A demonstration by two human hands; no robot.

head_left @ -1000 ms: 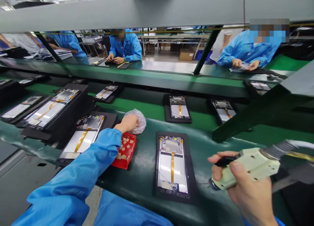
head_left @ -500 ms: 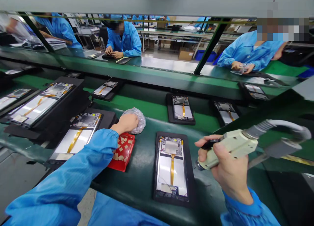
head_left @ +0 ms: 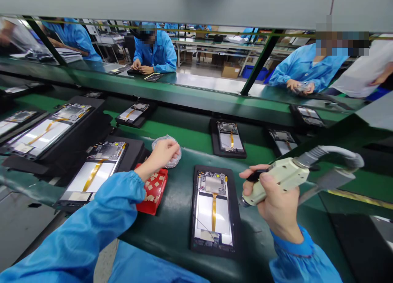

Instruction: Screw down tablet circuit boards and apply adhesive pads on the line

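My left hand (head_left: 166, 153) is closed, fingers pinched together, over a clear plastic bag (head_left: 174, 159); whatever it may hold is too small to make out. Below its wrist lies a red tray (head_left: 160, 193) with several small beige pieces. My right hand (head_left: 276, 197) wraps round a cream handheld tool (head_left: 285, 174) with a black lever and a grey hose, its tip pointing down and left. Between my hands an opened tablet (head_left: 214, 209) with a gold ribbon cable lies on a black foam pad (head_left: 235, 209), just left of the tool tip.
Another opened tablet (head_left: 102, 168) rests left of the red tray. More tablets, such as one on black foam (head_left: 231, 138), stand on the green conveyor (head_left: 184, 131) behind. Across the bench, people in blue coats work; one person (head_left: 158, 52) bends over small parts.
My left hand has lifted slightly from the plastic bag and turned, its fingers now drawn together. My right hand and the tool have shifted a little left.
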